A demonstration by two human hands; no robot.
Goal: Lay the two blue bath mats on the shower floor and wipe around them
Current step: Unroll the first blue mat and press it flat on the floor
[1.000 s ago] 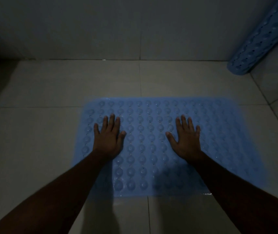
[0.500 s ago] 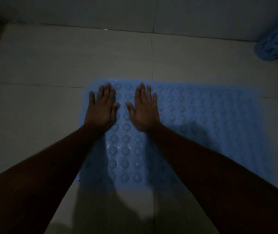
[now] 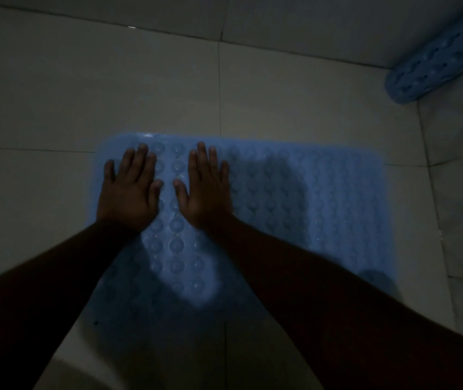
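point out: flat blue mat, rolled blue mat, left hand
Flat blue studded rubber bath mat (image 3: 323, 198): head view, bare studded middle right of the hands.
Rolled blue rubber bath mat (image 3: 444, 63): head view, side of the roll.
Left hand (image 3: 129, 192): head view, back of hand.

Both arms are bare from the wrist up, no sleeve showing anywhere. The left hand (image 3: 129, 192) and the right hand (image 3: 206, 190) wear no gloves, rings, watch or band; short nails, dim light hides finer detail
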